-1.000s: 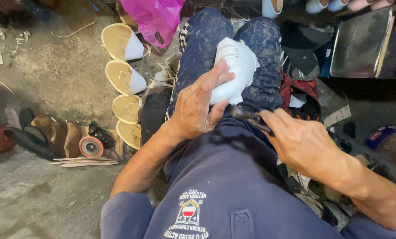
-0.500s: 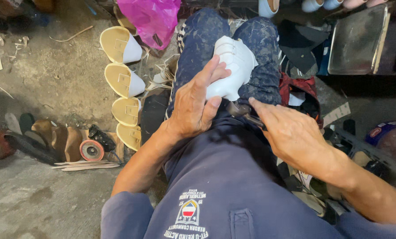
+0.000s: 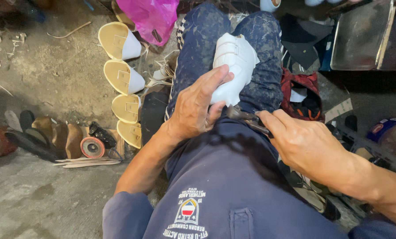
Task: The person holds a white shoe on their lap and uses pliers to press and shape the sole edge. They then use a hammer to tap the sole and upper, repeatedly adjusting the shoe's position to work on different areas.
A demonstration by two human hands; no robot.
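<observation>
Head view looks down on four tan soles with white toe caps (image 3: 126, 84) lined up on the floor (image 3: 52, 71) left of the knees, a pink bag (image 3: 151, 15) above them. One white shoe upper (image 3: 235, 66) rests on the lap; left hand (image 3: 196, 106) fingers clamp its near end, right hand (image 3: 306, 144) grips what seem to be pliers (image 3: 246, 117) touching its edge.

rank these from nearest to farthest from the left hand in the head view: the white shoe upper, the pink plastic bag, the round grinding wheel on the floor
1. White shoe upper: on the lap, touched by the left hand.
2. Round grinding wheel: on the floor, to the hand's left and slightly lower in frame.
3. Pink plastic bag: at the top edge, past the knees.
</observation>
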